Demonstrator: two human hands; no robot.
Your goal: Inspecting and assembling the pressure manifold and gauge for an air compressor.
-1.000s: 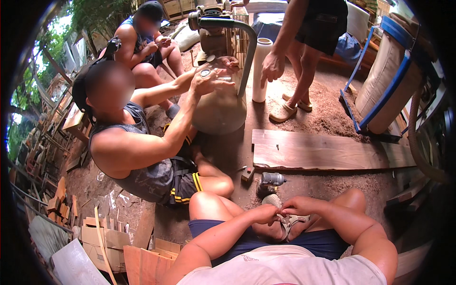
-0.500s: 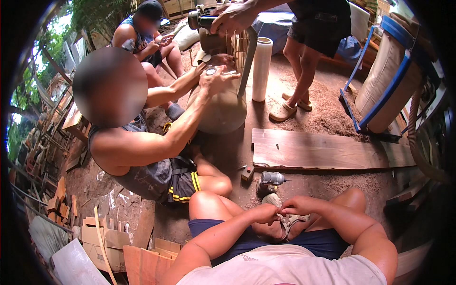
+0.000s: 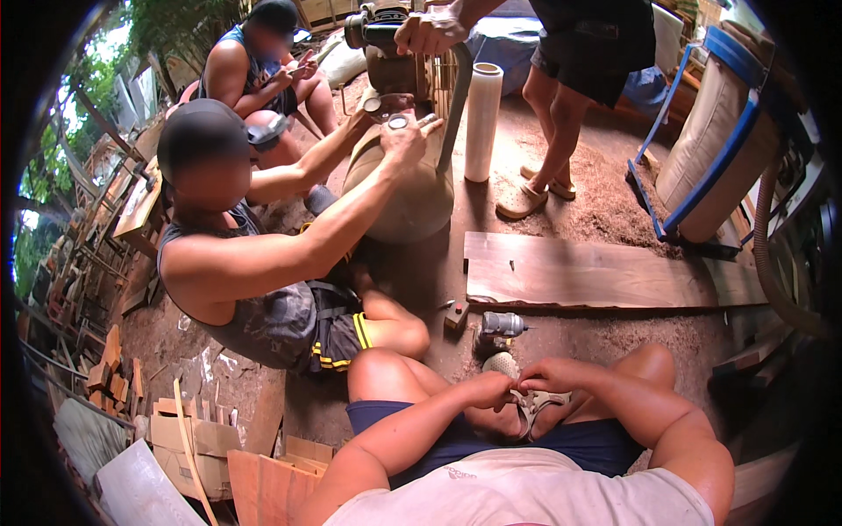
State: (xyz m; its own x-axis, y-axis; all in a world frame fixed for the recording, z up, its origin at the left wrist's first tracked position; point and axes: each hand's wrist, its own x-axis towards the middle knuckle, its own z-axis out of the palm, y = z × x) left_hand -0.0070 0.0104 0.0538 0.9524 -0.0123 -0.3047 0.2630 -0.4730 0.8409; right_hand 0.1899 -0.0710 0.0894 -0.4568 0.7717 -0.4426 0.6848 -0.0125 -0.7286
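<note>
My left hand (image 3: 491, 390) and my right hand (image 3: 545, 376) meet above my crossed legs, fingertips close together. The fingers of both are closed in a pinch; whatever is between them, if anything, is too small to make out. Just below them is a light strapped sandal (image 3: 545, 407) on my foot. Beyond my hands a grey cordless drill (image 3: 503, 326) stands on the ground, with a small dark block-shaped thing (image 3: 456, 316) to its left. Past the drill lies a long brown wooden plank (image 3: 605, 273).
A seated co-worker (image 3: 263, 272) reaches to a rounded tank (image 3: 408, 206) at left. Another person stands behind the plank in clogs (image 3: 524, 200); a third sits farther back. A wrapped roll (image 3: 484, 123), a blue-framed dust bag (image 3: 706, 149), cardboard (image 3: 197, 456) and wood scraps (image 3: 114, 373) surround us.
The seated co-worker's head and arms have shifted slightly, and the standing person's hand has moved a little over the tank's top. My hands stay together in nearly the same place.
</note>
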